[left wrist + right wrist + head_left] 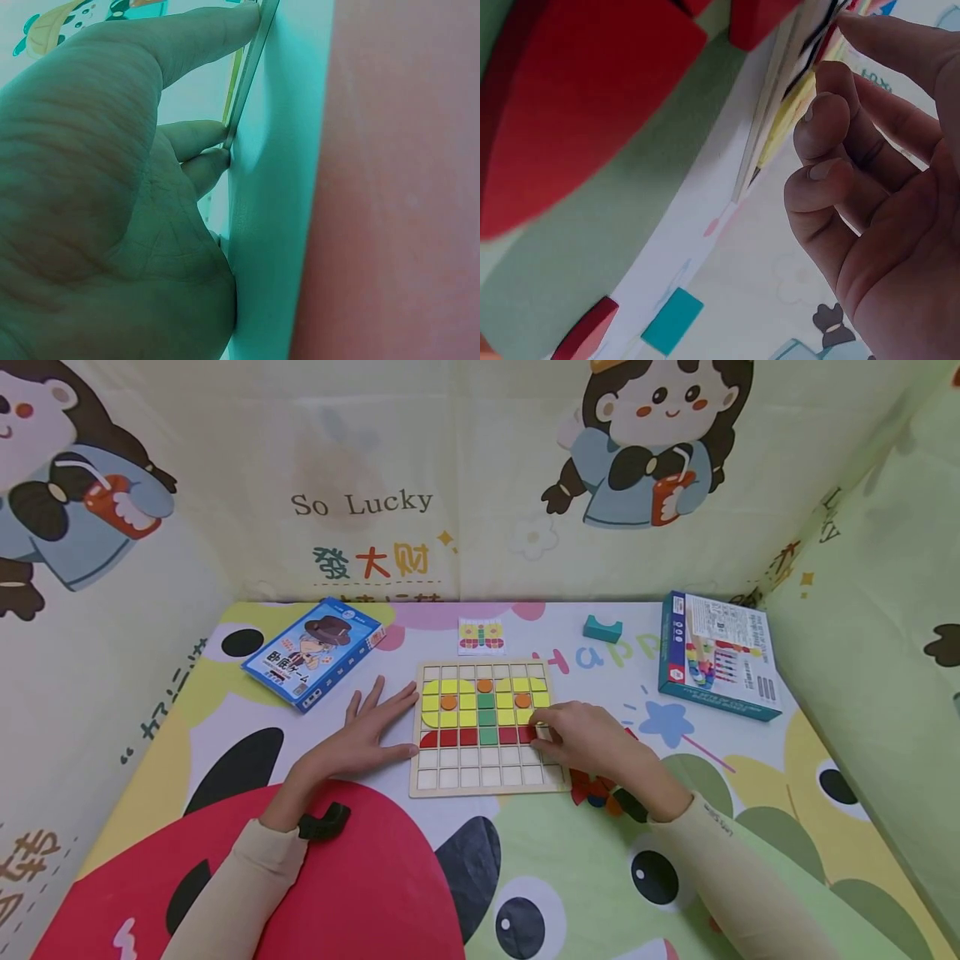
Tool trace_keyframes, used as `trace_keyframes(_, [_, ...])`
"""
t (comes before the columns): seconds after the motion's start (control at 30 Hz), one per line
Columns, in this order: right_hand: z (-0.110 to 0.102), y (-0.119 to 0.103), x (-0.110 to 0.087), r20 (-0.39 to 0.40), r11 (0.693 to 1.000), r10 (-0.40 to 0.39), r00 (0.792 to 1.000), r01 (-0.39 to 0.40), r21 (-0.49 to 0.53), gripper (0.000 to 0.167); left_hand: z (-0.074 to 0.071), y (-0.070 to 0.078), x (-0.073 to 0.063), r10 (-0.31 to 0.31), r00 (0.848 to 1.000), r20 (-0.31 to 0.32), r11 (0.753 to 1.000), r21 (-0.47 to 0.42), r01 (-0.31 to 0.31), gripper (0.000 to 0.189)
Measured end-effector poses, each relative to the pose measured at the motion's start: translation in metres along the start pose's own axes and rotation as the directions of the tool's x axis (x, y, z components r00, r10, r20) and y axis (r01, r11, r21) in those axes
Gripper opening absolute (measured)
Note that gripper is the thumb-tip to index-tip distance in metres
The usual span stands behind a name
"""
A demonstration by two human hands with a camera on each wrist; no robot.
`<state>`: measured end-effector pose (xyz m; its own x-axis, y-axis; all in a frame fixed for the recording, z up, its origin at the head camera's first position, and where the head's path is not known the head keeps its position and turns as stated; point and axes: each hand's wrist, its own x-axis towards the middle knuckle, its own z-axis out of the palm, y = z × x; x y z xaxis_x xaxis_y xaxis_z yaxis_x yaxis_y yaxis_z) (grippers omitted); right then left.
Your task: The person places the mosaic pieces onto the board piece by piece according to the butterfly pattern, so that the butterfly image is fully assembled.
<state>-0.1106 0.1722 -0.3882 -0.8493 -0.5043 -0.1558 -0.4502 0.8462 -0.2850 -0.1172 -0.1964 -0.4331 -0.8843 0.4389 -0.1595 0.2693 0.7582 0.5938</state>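
A wooden grid board [450, 781] lies on the table, with yellow, orange, green and red tiles in its upper and middle rows. My left hand [367, 731] rests beside it, fingers spread, with fingertips and thumb touching its left edge; the left wrist view shows those fingertips [244, 22] against the edge. Over the board's right side, my right hand [588, 739] has its thumb and index finger at the right end of the red row. Between them, a red tile [829, 46] shows in the right wrist view; the other fingers are curled. The hand hides the cells beneath.
Loose coloured pieces [592, 789] lie under the right wrist. Behind the board is a small pattern card [482, 647]. A teal block [602, 628] sits back right, near a teal-edged box [723, 652]. A blue box [315, 652] lies back left.
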Motion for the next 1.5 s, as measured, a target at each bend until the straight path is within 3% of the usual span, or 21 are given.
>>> trace_keyframes(0.23, [-0.010, 0.013, -0.011, -0.018, 0.999, 0.024, 1.000, -0.023, 0.048, 0.036, 0.001, -0.002, 0.000, 0.001, 1.000, 0.000, 1.000, 0.001, -0.001, 0.098])
trace_keyframes(0.5, [-0.020, 0.036, -0.040, -0.001, 0.995, 0.031, 1.000, -0.031, 0.093, 0.034, 0.000, -0.001, 0.001, 0.005, 1.000, 0.000, 1.000, 0.008, -0.005, 0.098])
trace_keyframes(0.87, [-0.014, 0.066, -0.078, 0.041, 0.989, -0.088, 0.995, 0.082, 0.127, 0.025, 0.001, -0.002, 0.001, 0.004, 1.000, -0.005, 1.000, 0.016, -0.004, 0.098])
trace_keyframes(1.03, [-0.005, 0.072, -0.083, 0.057, 0.975, -0.135, 0.989, 0.122, 0.187, 0.025, 0.001, -0.002, 0.001, 0.001, 1.000, -0.003, 1.000, 0.019, -0.001, 0.098])
trace_keyframes(1.3, [-0.001, 0.074, -0.085, 0.077, 0.980, -0.125, 0.989, 0.111, 0.166, 0.030, 0.000, -0.001, 0.000, -0.003, 1.000, -0.002, 1.000, 0.005, 0.003, 0.098])
trace_keyframes(1.5, [-0.002, 0.074, -0.083, 0.079, 0.971, -0.170, 0.982, 0.153, 0.184, 0.029, 0.000, -0.001, 0.000, -0.001, 1.000, -0.002, 1.000, 0.007, 0.001, 0.097])
